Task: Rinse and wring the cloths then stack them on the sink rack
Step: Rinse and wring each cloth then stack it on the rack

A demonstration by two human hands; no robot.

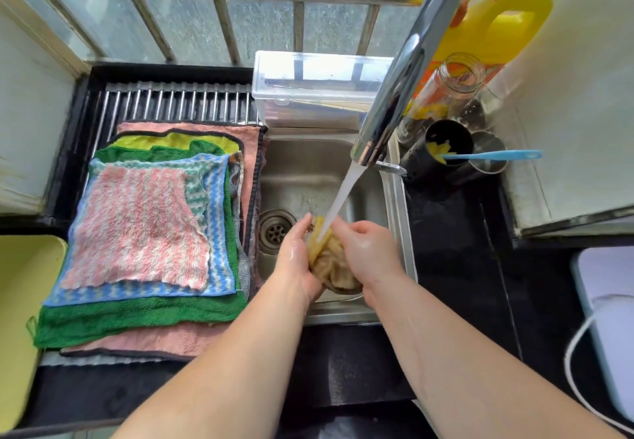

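The black counter (456, 233) is wrapping round everything, and the sink rack (178, 100) is sitting at nine o'clock from the sink (308, 171). A stack of cloths (144, 233) is lying flat on that rack, a pink-striped one on top, with blue, green, yellow and salmon edges showing beneath. The steel sink is taking up the middle of my view. The tap (404, 71) is reaching in from one o'clock and pouring a stream of water (343, 195) down toward seven o'clock. A clear plastic box (315, 85) is standing at twelve o'clock on the sink's far rim. My left hand (295, 253) and right hand (367, 250) are meeting over the basin at six o'clock, both curling their fingers round a bunched yellowish cloth (329, 263), which is catching the water between them. It looks like one cloth, though the folds are making that hard to tell. The drain (275, 231) is showing at nine o'clock of my left hand.
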